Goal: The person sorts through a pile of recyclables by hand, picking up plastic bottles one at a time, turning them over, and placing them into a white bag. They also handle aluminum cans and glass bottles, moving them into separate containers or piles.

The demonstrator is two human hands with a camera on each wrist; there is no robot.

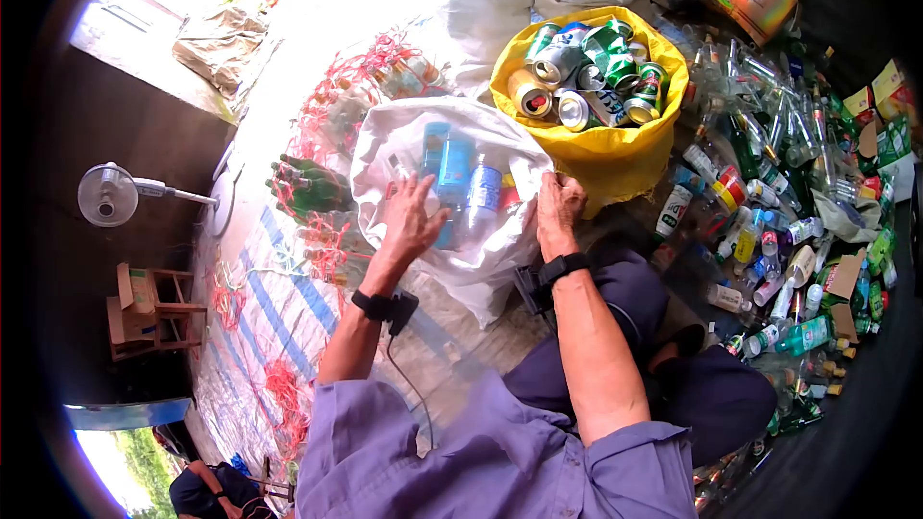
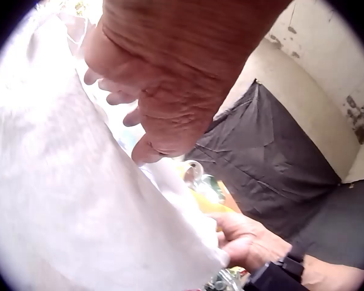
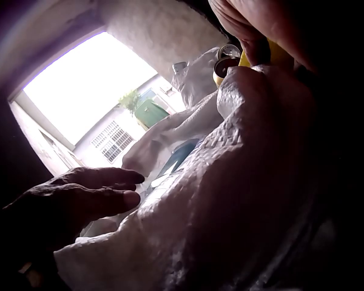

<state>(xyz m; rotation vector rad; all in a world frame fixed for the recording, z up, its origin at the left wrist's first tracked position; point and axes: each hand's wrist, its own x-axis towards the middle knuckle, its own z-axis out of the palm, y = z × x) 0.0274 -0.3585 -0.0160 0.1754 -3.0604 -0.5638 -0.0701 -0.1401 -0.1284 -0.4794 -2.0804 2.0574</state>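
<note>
A white woven sack stands with its mouth spread wide in front of the person. Inside lie a blue-tinted plastic bottle and a clear bottle with a blue-and-white label. Over the near left part of the mouth hovers the left hand, fingers loosely extended, holding nothing; the left wrist view shows it above the rim from behind. The right hand pinches the sack's right rim between thumb and fingers, also seen in the right wrist view at the cloth's edge.
A yellow sack full of drink cans touches the white one at the back right. Many loose bottles heap up along the right. Green glass bottles and red plastic twine lie on the left. A fan stands farther left.
</note>
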